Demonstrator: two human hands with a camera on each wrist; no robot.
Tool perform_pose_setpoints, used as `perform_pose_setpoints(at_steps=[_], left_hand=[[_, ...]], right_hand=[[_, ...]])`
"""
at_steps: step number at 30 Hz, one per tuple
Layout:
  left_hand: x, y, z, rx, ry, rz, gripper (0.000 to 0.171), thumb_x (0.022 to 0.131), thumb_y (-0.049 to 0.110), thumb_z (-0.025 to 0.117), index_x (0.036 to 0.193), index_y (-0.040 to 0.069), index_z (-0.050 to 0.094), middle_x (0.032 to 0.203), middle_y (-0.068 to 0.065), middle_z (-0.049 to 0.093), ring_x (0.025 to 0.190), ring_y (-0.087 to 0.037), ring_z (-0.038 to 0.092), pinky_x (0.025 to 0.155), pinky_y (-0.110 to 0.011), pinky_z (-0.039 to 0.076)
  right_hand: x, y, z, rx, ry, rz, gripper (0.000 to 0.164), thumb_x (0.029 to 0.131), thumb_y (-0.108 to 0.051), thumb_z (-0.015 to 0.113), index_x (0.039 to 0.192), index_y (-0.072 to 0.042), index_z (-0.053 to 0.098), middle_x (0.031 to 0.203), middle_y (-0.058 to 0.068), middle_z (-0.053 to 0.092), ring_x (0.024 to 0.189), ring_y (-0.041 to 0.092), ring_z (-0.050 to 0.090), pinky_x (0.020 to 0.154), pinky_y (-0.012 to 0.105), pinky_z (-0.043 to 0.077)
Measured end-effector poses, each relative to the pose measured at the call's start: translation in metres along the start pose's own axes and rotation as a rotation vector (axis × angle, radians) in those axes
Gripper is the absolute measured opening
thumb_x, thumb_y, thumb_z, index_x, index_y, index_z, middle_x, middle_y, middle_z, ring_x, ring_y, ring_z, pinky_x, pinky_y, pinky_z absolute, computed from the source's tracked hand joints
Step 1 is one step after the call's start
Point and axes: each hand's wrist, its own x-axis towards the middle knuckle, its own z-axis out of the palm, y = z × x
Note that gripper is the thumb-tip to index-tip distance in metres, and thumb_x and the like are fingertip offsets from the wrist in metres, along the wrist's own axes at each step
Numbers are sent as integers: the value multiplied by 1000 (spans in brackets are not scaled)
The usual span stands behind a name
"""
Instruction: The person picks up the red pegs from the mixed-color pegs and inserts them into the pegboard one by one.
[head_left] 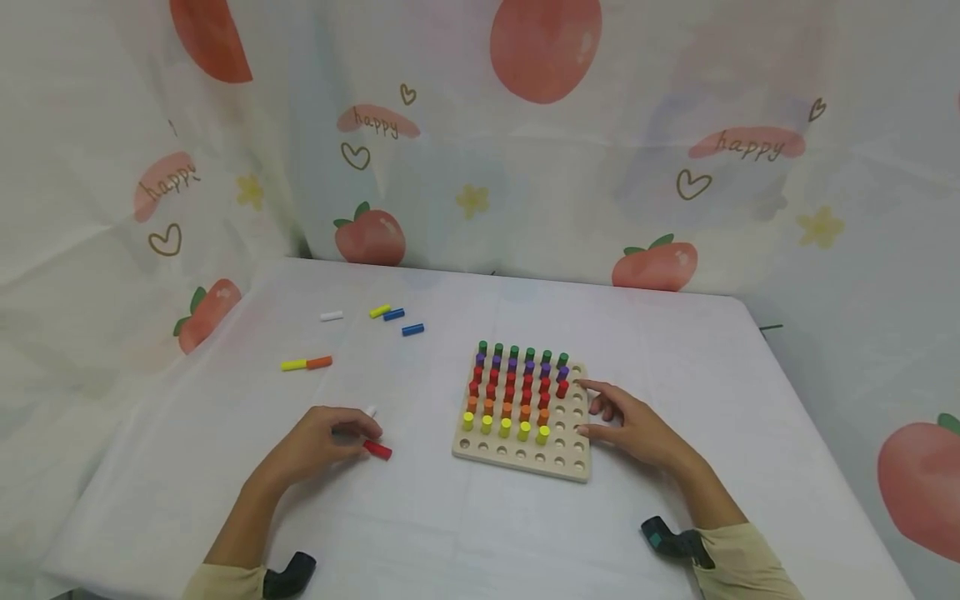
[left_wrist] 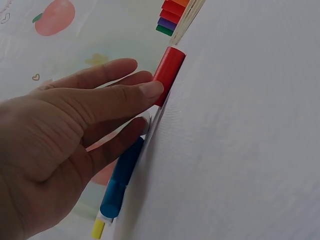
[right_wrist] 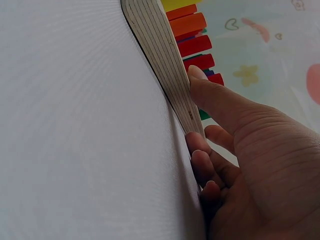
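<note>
My left hand (head_left: 330, 442) is at a red peg (head_left: 377, 450) lying on the white cloth; the thumb tip meets the peg's near end, and the index fingertip stays just above it. Beyond the index finger lies a white peg (head_left: 371, 411), partly hidden. My right hand (head_left: 633, 425) is at the right side of the wooden pegboard (head_left: 502, 457), its thumb and index fingertip touching the edge. In the right wrist view the other fingers are bent beside the board's layered edge (right_wrist: 167, 70). Green, purple, red, orange and yellow pegs stand upright in rows.
Toward the back left lie another white peg (head_left: 332, 317), a yellow peg (head_left: 380, 311) and two blue pegs (head_left: 412, 330). Left of these, a yellow peg (head_left: 293, 365) touches an orange peg (head_left: 319, 362) end to end. Patterned curtains (head_left: 555, 192) surround the table.
</note>
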Motion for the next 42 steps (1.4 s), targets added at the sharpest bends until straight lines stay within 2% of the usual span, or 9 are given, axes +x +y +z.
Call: perform_pose_setpoints(at_steps=[7, 22, 28, 36, 42], left_hand=[[2, 1, 3, 39, 6, 7, 36, 85, -7, 80, 108, 20, 78, 102, 17, 72, 103, -11, 66, 95, -33, 54], [5, 5, -1, 45, 10, -29, 34, 85, -3, 82, 108, 21, 78, 105, 15, 72, 105, -13, 66, 96, -39, 55], [12, 12, -8, 29, -9, 15, 31, 88, -1, 81, 114, 16, 77, 109, 10, 73, 102, -13, 67, 92, -37, 57], [26, 23, -15, 7, -29, 93, 31, 88, -3, 80, 115, 11, 76, 109, 1, 75, 99, -11, 69, 93, -42, 56], [29, 25, -14, 3, -40, 100, 31, 88, -3, 80, 116, 9, 75, 109, -1, 75, 98, -11, 69, 93, -41, 56]], right_hand=[[-2, 2, -1, 10, -2, 1, 73, 90, -37, 82, 151, -14, 51, 106, 2, 55, 94, 23, 50, 72, 31, 42], [-4, -1, -2, 16, 8, -3, 72, 90, -37, 82, 150, -12, 51, 106, 3, 55, 94, 21, 50, 73, 30, 41], [-3, -1, -2, 15, -2, 20, 74, 90, -38, 82, 151, -12, 50, 107, 3, 55, 95, 22, 49, 73, 31, 41], [-1, 0, 0, 6, 0, 36, 76, 89, -39, 83, 152, -13, 49, 106, 3, 54, 95, 22, 49, 74, 32, 42], [-1, -2, -1, 3, -5, 29, 77, 89, -40, 83, 152, -13, 49, 106, 2, 54, 95, 22, 49, 74, 32, 42]])
